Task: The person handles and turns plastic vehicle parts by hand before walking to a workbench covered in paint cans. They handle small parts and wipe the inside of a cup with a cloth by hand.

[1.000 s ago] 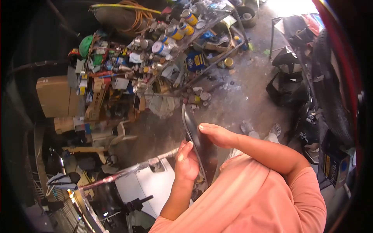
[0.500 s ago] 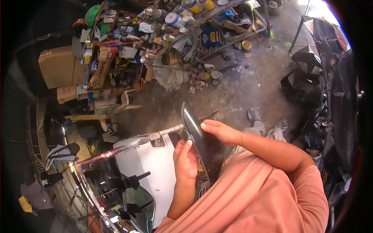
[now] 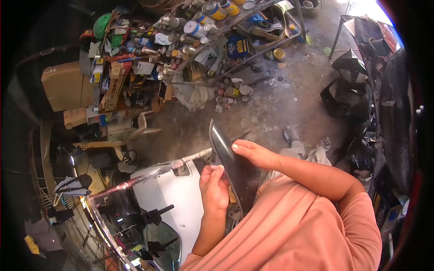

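Note:
A long, glossy black panel [image 3: 237, 169], narrowing to a raised tip, is tilted in front of my body. My right hand [image 3: 257, 154] grips it on its right side, thumb lying on the dark surface and the other fingers hidden behind. Beside the panel's left edge is my left hand [image 3: 213, 189], thumb and forefinger pinched together. Anything small between those fingertips is too hard to make out. Below and left of that hand lies a white car door [image 3: 174, 194], next to a tape-wrapped rail [image 3: 185, 159].
Shelves at the back hold several paint cans [image 3: 194, 29]. Small cans [image 3: 233, 92] stand on the concrete floor. Cardboard boxes [image 3: 68, 86] and a plastic chair [image 3: 143, 126] are to the left. Black plastic parts [image 3: 346, 97] lie along the right side.
My left hand has shifted slightly left and down, its thumb tip coming away from the panel's edge. My right hand keeps its hold on the panel. The camera view has turned slightly.

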Tool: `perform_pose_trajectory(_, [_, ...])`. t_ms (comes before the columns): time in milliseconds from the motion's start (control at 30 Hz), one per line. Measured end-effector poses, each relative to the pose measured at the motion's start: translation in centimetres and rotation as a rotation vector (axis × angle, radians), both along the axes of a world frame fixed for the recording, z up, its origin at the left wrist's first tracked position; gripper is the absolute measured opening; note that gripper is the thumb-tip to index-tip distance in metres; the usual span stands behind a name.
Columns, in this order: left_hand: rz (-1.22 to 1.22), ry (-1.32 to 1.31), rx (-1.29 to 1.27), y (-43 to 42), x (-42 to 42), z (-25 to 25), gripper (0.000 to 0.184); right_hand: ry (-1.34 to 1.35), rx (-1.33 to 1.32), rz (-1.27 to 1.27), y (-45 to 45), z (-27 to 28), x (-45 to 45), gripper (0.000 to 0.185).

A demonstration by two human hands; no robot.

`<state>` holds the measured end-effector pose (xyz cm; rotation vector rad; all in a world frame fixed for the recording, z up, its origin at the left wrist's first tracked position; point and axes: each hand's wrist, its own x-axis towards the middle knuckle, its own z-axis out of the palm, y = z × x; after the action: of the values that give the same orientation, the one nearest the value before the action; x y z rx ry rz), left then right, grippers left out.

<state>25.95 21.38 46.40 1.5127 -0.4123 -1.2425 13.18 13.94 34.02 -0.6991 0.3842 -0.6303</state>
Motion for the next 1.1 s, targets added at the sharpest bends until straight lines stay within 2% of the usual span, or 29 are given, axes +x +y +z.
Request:
perform_pose_trajectory(567, [-0.052, 0.067, -0.044, 0.8, -1.3, 0.7, 0.013, 0.036, -0.068, -0.101, 1.2, 1.2, -2.1, 0.042])
perform_pose_trajectory(900, [-0.173, 0.026, 0.031, 1.3, -0.9, 1.2, 0.009, 0.220, -0.291, -0.245, 1.0, 1.9, -4.0, 0.041])
perform_pose_trajectory(967, [-0.141, 0.002, 0.029, 1.4, -1.0, 0.7, 0.007, 0.267, -0.359, -0.267, 0.9, 1.7, -4.4, 0.041])
perform_pose_trajectory(1100, [-0.111, -0.017, 0.003, 1.5, -2.1, -0.2, 0.007, 0.261, -0.336, -0.321, 1.5, 1.4, -4.6, 0.039])
